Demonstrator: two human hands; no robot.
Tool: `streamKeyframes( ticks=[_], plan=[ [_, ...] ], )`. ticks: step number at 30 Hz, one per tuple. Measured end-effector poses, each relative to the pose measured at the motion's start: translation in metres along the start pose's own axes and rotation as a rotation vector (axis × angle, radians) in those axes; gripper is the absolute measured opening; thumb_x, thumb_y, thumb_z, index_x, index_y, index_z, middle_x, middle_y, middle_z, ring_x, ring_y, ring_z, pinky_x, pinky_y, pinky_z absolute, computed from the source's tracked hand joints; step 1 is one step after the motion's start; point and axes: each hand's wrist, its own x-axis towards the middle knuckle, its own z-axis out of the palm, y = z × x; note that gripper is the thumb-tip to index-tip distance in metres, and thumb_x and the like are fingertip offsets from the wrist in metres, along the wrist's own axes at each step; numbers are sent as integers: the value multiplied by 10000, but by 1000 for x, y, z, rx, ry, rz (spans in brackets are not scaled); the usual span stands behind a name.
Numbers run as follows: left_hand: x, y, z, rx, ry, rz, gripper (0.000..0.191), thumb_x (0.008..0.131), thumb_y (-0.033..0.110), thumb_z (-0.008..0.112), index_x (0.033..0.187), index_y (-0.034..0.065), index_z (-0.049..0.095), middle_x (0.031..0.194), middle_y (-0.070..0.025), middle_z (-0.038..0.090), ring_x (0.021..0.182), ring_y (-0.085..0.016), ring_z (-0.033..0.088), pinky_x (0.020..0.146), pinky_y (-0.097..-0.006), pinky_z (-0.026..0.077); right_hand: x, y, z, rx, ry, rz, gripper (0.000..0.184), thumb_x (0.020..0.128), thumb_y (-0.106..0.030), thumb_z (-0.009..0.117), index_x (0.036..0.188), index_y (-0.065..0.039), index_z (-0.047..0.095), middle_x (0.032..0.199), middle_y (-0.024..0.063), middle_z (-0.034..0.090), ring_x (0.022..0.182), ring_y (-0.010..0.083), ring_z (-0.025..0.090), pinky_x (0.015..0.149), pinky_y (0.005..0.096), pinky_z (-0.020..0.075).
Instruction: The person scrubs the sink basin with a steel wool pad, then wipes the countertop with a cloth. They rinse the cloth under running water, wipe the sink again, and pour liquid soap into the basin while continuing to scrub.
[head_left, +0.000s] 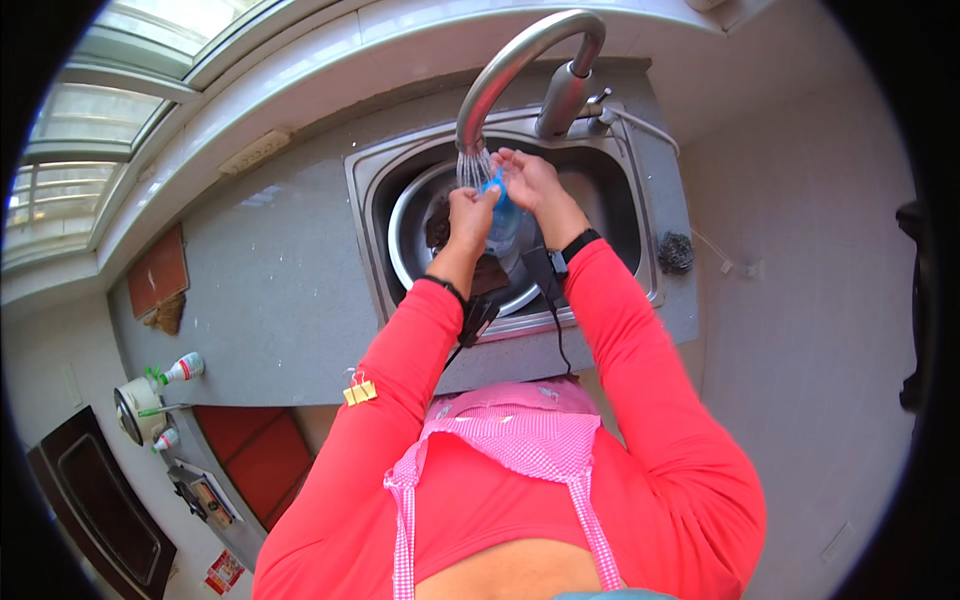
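Note:
Water sprays from the steel gooseneck faucet (480, 97) over a round metal basin (401, 240) standing in the sink (600, 180). My left hand (471, 217) is beside the spray, its thumb and fingers pinched on the blue top of a clear, bluish plastic bottle (504, 225). On the other side of that top, my right hand (527, 180) has its fingers curled and spread; whether it touches the blue part cannot be told. Dark brown cloth (489, 276) lies in the basin below the bottle, partly hidden by my left hand and wrist.
A steel wool scrubber (676, 253) sits on the counter right of the sink. A reddish board (157, 271), a brush (166, 313) and a white bottle (184, 367) are along the counter's left end. Black cables hang at both wrists. The faucet lever (600, 96) stands behind the sink.

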Motion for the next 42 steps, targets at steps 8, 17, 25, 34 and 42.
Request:
streamKeyframes(
  ticks=[8,17,25,34,42],
  plan=[
    [13,-3,-1,-63,-185,235,549,842,217,717,1295,-13,509,1029,-112,631,912,-195,613,836,-326,497,-38,-69,-28,-38,-8,-81,154,941,-130,551,892,1,617,821,120,641,754,229,626,655,343,537],
    [-9,13,-5,225,-172,421,372,808,93,724,1155,38,602,944,-62,660,889,-151,631,831,-298,497,-47,-180,23,-411,176,-657,244,985,-233,543,895,-44,669,709,11,593,612,120,560,545,252,459],
    [12,7,-9,178,-290,321,337,774,89,748,1087,23,643,867,-88,673,824,-194,647,779,-333,508,-64,-176,-3,-982,196,-771,262,963,-231,579,953,-13,724,699,0,598,605,81,529,553,231,429],
    [1,-7,-11,-324,-356,290,226,840,10,675,1066,21,665,885,-19,675,819,-108,611,752,-274,498,-116,18,3,-1136,-221,-681,287,996,-223,503,1114,-34,684,1079,110,691,997,234,658,930,405,501],
    [-5,-6,-40,-71,-188,253,195,812,59,729,1004,33,708,863,-13,706,790,-88,617,732,-262,498,-99,49,-15,-1872,-397,-988,779,979,-545,403,1472,49,300,1505,243,359,1437,396,273,1173,514,184]
  ],
)
